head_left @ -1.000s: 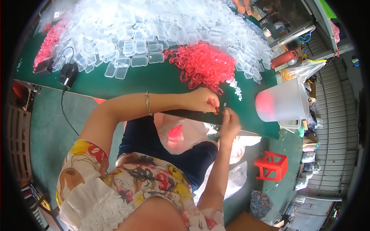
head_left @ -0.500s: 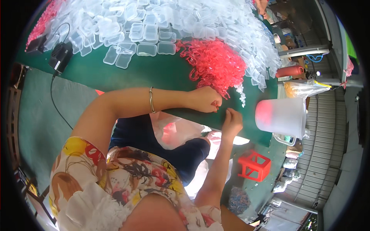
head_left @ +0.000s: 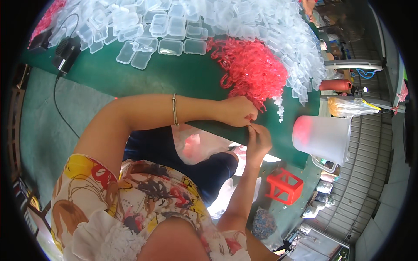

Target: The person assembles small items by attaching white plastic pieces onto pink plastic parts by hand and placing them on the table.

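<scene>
Red piece, small and mostly hidden, sat in the curled fingers of our left hand, just above the near edge of the green tabletop. Our right hand met it from the near side, thumb and forefinger pressed together at the tip; we could not tell what, if anything, they pinched. We judged the step in hand to be close two-handed work on that piece, and the next move seemed to call for a steady left grip and a precise right fingertip. Just beyond our left hand lay a heap of red pieces, with white bits trailing beside it. Farther out we had clear plastic boxes spread widely, and a translucent bucket to our right.
</scene>
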Available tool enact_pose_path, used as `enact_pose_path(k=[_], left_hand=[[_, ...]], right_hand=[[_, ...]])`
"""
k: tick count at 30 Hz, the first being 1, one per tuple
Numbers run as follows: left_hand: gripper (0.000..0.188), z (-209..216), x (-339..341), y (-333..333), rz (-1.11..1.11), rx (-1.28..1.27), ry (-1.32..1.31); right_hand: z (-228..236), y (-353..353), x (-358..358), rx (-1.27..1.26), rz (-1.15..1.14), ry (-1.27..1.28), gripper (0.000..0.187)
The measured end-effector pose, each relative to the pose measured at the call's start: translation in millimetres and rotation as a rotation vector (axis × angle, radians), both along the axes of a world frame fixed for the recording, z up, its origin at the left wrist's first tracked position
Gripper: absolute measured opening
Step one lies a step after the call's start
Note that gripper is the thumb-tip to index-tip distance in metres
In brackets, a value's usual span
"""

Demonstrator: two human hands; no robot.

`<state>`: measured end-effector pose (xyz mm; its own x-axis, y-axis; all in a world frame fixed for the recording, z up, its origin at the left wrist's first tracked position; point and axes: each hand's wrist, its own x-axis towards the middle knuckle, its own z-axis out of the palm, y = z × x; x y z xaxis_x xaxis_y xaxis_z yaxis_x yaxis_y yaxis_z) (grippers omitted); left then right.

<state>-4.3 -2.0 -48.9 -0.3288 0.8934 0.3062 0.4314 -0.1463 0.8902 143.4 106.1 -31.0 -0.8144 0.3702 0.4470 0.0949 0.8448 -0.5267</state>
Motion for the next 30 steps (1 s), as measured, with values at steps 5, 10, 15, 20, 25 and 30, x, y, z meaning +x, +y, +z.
enact_pose_path(k=[5, 10, 15, 20, 25, 30], left_hand=[[0.021, -1.0, -0.2, 1.2, 0.008, -0.029, -0.019], [0.024, 3.2, -1.2, 4.3, 0.002, -0.053, -0.033], [0.022, -1.5, -3.1, 1.5, 0.003, -0.023, 0.000], [0.022, -3.5, -6.3, -1.9, -0.023, -0.019, -0.022], [0.022, -2.5, -1.8, -1.6, -0.010, 0.013, -0.019], [0.021, -3.4, -3.8, 1.9, -0.025, 0.047, -0.013]], right_hand=[[-0.9, 6.2, 0.4, 0.011, 0.063, -0.038, 0.011], [13.3, 12.7, -8.7, 0.176, 0.176, -0.111, 0.009], [9.6, 9.1, -13.4, 0.321, 0.200, -0.105, 0.009], [21.9, 34.3, -14.1, -0.022, 0.174, -0.036, 0.018], [2.3, 105.9, -27.3, 0.404, -0.156, -0.110, 0.012], [-3.6, 121.3, -39.2, 0.593, -0.241, -0.200, 0.009]])
